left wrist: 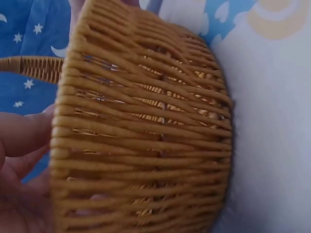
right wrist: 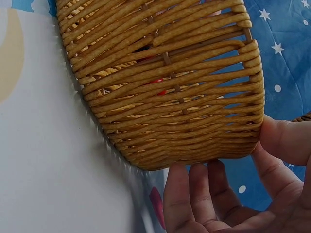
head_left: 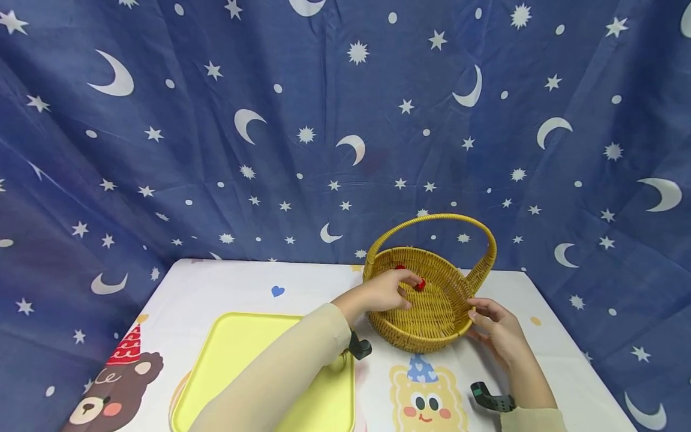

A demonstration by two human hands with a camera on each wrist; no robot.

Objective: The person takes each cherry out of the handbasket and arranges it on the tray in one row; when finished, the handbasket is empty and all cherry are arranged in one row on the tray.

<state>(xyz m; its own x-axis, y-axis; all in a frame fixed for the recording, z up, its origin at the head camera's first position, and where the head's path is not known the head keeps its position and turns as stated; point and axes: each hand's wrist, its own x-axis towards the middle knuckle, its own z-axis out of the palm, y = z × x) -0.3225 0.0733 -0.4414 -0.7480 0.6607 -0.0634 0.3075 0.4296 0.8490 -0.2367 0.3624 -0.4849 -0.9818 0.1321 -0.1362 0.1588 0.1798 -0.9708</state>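
A woven wicker basket with a tall arched handle stands on the table. My left hand reaches over its left rim, fingers apart from the thumb. The fingertips are right at a small red thing inside. Another red thing shows partly behind that hand. In the left wrist view, the woven wall hides most of the left hand. My right hand holds the basket's right rim between thumb and fingers. The right wrist view shows that hand's fingers against the wall.
A yellow tray lies to the left, partly covered by my left sleeve. Something small and greenish shows on it beside the sleeve. A blue curtain with moons and stars hangs behind the printed white tabletop.
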